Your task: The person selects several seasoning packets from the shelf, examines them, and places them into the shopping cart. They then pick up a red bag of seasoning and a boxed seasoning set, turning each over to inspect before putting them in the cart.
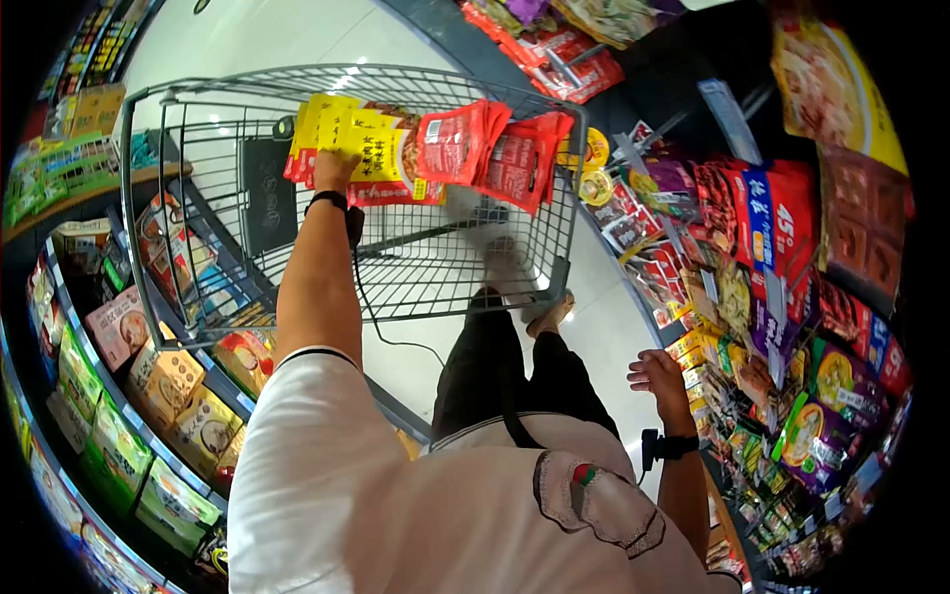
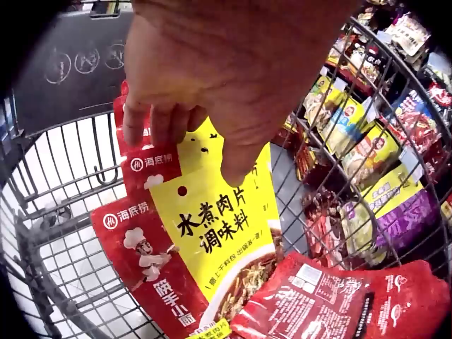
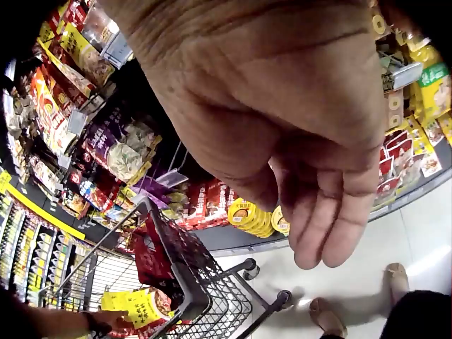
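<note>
Cart (image 1: 267, 213) had yellow packs (image 1: 374, 147) overlapped by red bags (image 1: 517, 163), probably just to fit. I had the left hand (image 1: 335, 170) bent over the packs, couldn't tell if gripping; right hand (image 1: 661, 380) hung empty, loosely curled.

- My left arm (image 1: 319, 282) reaches forward, nearly straight.
- My left hand (image 1: 336, 170) points downward, thumb set apart from the bent fingers, gripping.
- My right forearm (image 1: 688, 495) lies out beside my body.
- My right hand (image 1: 658, 381) hangs free, fingers loosely curled.
</note>
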The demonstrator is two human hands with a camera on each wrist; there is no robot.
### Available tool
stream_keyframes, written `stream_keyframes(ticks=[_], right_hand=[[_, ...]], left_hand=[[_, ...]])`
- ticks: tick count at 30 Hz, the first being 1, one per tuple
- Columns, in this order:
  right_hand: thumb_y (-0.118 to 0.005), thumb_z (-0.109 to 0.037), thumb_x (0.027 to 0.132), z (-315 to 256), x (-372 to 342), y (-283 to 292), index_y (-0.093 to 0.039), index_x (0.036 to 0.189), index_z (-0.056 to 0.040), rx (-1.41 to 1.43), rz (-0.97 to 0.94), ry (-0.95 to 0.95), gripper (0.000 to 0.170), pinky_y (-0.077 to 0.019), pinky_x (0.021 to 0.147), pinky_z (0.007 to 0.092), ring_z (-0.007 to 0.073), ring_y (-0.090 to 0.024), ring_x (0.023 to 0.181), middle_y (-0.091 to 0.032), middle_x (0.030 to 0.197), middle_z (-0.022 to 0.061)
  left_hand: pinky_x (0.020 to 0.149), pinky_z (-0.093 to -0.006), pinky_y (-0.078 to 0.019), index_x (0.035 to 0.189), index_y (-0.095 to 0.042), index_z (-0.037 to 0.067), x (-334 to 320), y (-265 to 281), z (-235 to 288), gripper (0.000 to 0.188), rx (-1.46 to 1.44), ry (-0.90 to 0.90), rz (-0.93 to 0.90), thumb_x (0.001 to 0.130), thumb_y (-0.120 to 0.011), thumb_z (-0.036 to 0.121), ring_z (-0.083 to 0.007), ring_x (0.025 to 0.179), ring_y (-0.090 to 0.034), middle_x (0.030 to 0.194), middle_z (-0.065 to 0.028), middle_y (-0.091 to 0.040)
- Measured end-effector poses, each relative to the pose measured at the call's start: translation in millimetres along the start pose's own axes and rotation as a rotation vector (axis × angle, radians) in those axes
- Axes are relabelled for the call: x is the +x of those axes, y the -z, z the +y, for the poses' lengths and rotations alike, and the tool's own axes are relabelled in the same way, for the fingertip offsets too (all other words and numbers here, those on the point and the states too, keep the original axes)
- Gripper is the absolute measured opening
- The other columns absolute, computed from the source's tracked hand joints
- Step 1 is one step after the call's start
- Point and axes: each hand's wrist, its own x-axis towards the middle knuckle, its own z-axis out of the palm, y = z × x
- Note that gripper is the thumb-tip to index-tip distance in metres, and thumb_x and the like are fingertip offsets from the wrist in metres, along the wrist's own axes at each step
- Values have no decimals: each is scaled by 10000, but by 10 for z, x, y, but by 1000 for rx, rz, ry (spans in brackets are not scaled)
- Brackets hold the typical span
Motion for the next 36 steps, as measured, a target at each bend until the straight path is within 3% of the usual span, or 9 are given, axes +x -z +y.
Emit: stream_keyframes(ticks=[4,6,10,14,18,20,25,32,36], right_hand=[[-561,-269,981,-119,100,-106,-596,1093,-35,-14,-34,-3,261,-576,677,325,201,-697,776,-688,936,119],[-540,-247,985,-191,118,-143,-589,1123,-20,-34,-46,-1,271,-576,691,324,213,-700,794,-689,958,137],[-529,-235,987,-218,147,-175,-587,1136,-14,-46,-53,23,273,-576,698,325,218,-702,805,-690,968,149],[-530,-237,986,-199,177,-163,-587,1127,-15,-29,-50,22,269,-576,696,326,218,-700,801,-691,965,150],[-533,-241,986,-180,156,-96,-588,1122,-16,-10,-42,27,268,-577,693,327,220,-699,797,-691,964,151],[-537,-246,985,-170,156,-86,-588,1121,-17,4,-41,35,271,-576,691,327,220,-698,794,-691,963,152],[-563,-262,977,-83,161,-90,-585,1120,-19,53,-47,59,283,-577,690,327,222,-698,792,-689,960,146],[-585,-208,990,350,347,143,-553,1184,-46,287,-247,177,255,-590,713,340,225,-693,853,-679,1014,115],[-588,-214,985,-55,34,133,-559,1180,-34,280,-179,341,267,-569,701,306,179,-673,849,-656,1003,84]], left_hand=[[690,-364,-537,1064,-674,-30,-134,32,231,393,120,145,36,801,-765,247,-250,778,-706,889,-136,-737],[702,-385,-538,1075,-664,-34,-116,19,325,414,174,191,-107,816,-749,278,-285,804,-711,904,-162,-733],[809,-450,-529,1071,-655,13,-221,-17,391,406,391,121,40,885,-618,372,-393,958,-673,997,-244,-696],[848,-504,-516,1085,-650,56,-250,19,626,353,542,16,117,901,-525,331,-438,983,-634,1032,-223,-679],[837,-520,-524,1125,-640,102,-268,299,1030,332,556,-43,212,944,-466,320,-436,1020,-636,1184,-222,-618],[857,-518,-518,1138,-634,103,30,260,636,337,622,-26,181,947,-463,322,-435,1046,-629,1179,-225,-621],[900,-510,-501,1154,-617,54,-34,205,782,361,549,73,118,956,-464,314,-427,1093,-614,1199,-243,-621],[748,-466,-477,1022,-627,-23,40,393,433,367,565,-324,77,954,-553,330,-374,888,-616,994,-235,-659],[692,-440,-464,961,-617,-59,156,434,993,334,321,-505,12,949,-590,273,-333,772,-609,870,-239,-652]])
